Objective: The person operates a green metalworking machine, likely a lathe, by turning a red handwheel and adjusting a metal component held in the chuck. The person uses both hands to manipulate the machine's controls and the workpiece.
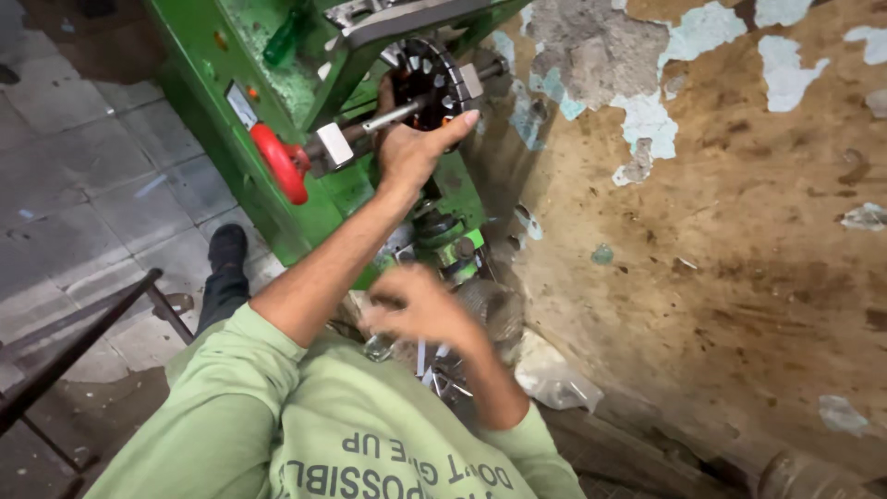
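Head view, one moment. Our left hand [411, 152] is raised to the green machine [277, 102], fingers curled round the black slotted round core [427, 85] mounted on its horizontal metal shaft [393, 115], index finger stretched along the rim; we judge the grip steadies the core on the shaft, since it sits at the machine's front, just under a grey arm, w/ a red knob [280, 162] at the shaft's near end. Our right hand [420, 310] is lower, close to the body, motion-blurred; it is loosely half-closed and we cannot tell whether it has hold of anything, though a small shiny item shows just beneath it. Below that hand lies a pile of metal parts [448, 370] and a crumpled clear plastic bag [559, 383], near enough to be reached w/o shifting, we judge. No bench shows: the machine stands on a grey tiled floor [102, 185], where a dark shoe [226, 248] rests; a dark metal rail [83, 337] crosses at left. At right, a brown wall [739, 231] w/ flaking pale paint. We wear a light green shirt [305, 434].
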